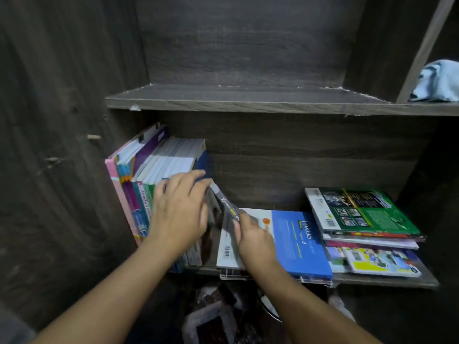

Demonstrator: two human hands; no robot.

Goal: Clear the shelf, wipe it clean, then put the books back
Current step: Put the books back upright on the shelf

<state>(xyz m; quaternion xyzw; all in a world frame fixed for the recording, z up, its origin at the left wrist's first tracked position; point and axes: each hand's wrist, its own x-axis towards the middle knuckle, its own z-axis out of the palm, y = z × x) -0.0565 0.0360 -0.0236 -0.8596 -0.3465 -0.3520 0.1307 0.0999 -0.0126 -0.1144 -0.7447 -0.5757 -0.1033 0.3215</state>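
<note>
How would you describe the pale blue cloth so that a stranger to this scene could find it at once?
Start at the dark wooden bookcase and its upper shelf. Follow that shelf to the far right, past the upright divider. There lies the crumpled pale blue cloth, the only soft thing; the shelf below holds books.

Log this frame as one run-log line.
left hand: touches upright row of colourful books | right hand: grips tilted grey-spined book | pale blue cloth: on dark wooden upper shelf, right
</note>
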